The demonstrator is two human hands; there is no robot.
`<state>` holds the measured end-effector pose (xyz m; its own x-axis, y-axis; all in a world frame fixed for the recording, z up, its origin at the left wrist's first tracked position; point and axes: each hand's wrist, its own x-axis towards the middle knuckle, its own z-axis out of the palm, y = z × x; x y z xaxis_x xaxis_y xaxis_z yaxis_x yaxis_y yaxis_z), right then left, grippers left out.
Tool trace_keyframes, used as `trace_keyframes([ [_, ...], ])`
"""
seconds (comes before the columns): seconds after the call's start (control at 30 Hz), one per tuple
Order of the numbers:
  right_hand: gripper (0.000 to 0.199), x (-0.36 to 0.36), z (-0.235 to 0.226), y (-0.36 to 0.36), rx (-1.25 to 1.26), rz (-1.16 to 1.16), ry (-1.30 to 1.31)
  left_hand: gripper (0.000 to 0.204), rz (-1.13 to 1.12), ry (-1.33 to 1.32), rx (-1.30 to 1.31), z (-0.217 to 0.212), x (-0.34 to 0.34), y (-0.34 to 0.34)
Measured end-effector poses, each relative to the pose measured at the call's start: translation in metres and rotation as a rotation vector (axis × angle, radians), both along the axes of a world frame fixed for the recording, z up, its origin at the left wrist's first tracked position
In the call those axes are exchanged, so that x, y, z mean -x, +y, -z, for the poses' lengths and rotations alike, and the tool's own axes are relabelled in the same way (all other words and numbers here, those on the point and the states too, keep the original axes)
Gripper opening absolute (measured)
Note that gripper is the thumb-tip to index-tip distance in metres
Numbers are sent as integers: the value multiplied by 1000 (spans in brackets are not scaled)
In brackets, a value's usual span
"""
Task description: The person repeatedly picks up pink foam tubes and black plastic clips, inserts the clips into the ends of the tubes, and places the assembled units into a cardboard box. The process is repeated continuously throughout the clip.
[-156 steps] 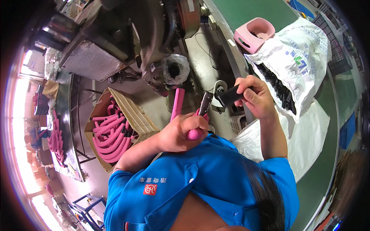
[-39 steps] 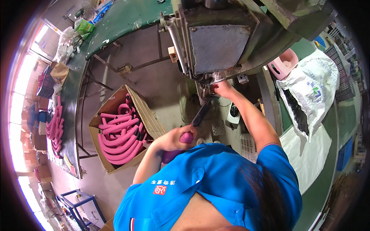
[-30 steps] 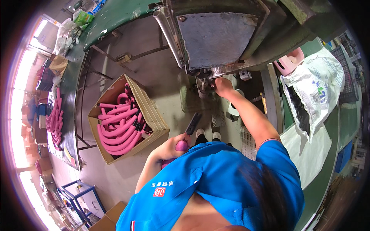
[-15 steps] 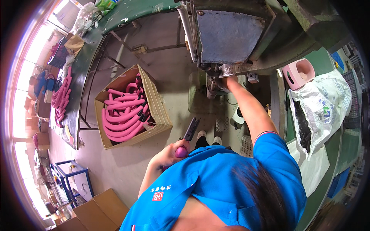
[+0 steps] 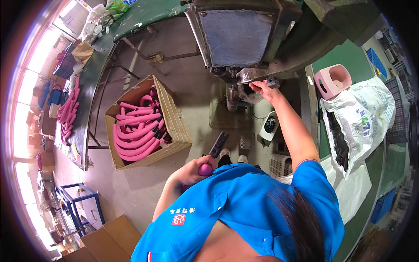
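My left hand point(image 5: 188, 171) is closed around a pink foam-covered tube point(image 5: 205, 169) in front of my body. A dark, flat, slotted piece point(image 5: 218, 145) sticks up beyond that hand; how it joins the tube is hidden. My right hand point(image 5: 265, 91) reaches to the underside of a heavy press-like machine point(image 5: 235, 37). Its fingers look pinched together beside a ledge wrapped in clear plastic point(image 5: 246, 75) and a small metal block point(image 5: 273, 82). Anything between those fingertips is too small to make out. A metal post point(image 5: 232, 98) stands just left of the right hand.
A cardboard box point(image 5: 183, 131) of pink foam tubes stands on the floor to the left. More pink tubes point(image 5: 69, 109) lie on the green left bench. On the right bench are a pink plastic container point(image 5: 334, 81) and a white woven sack point(image 5: 366, 113) holding black pieces.
My right hand has drawn back slightly from under the machine, so its fingers now show beside the ledge. My left hand still grips the tube. The view has shifted a little.
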<state>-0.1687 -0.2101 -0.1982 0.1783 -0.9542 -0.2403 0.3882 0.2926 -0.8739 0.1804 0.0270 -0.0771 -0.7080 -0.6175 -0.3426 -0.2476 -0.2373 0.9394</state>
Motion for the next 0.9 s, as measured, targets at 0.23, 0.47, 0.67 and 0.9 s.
trace_keyframes([
  [0.23, 24, 2, -35, 20, -9, -103, -142, 30, 29, -23, -16, -3, 8, -8],
  [0.47, 14, -28, 4, 19, 324, -292, 881, 33, 66, 22, 30, 0, 10, -10],
  [0.67, 15, -58, 3, 30, 499, -370, 1674, 35, -14, 37, 4, 4, 3, 0],
  [0.9, 42, -37, 30, -11, 258, 51, 1245, 35, -90, 2, -8, 7, -5, 15],
])
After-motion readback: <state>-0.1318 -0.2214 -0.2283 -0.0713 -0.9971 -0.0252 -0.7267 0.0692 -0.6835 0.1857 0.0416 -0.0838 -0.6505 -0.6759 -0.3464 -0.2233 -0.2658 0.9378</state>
